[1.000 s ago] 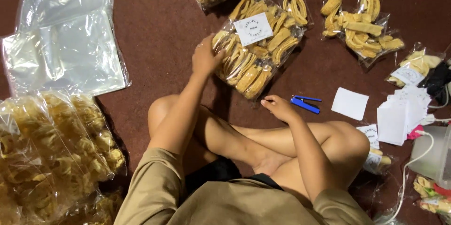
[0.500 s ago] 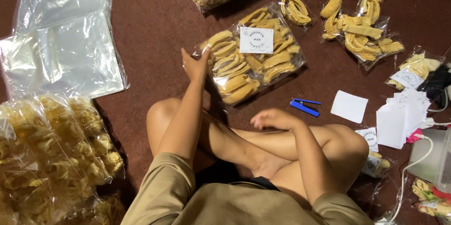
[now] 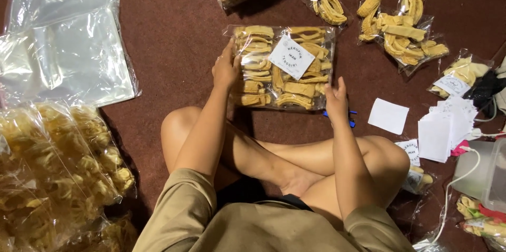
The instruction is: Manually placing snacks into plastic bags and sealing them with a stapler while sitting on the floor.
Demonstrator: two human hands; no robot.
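I see left hand point(image 3: 226, 70) and right hand point(image 3: 336, 99), fingers gripping opposite edges of clear cracker bag point(image 3: 282, 67) above maroon floor point(image 3: 174, 36). Best kept level, grip even.

My left grip point(image 3: 225, 70) and right grip point(image 3: 336, 99) hold a clear bag of yellow crackers point(image 3: 282, 67) by its sides; blue clip point(image 3: 350, 117) just beside my right grip.
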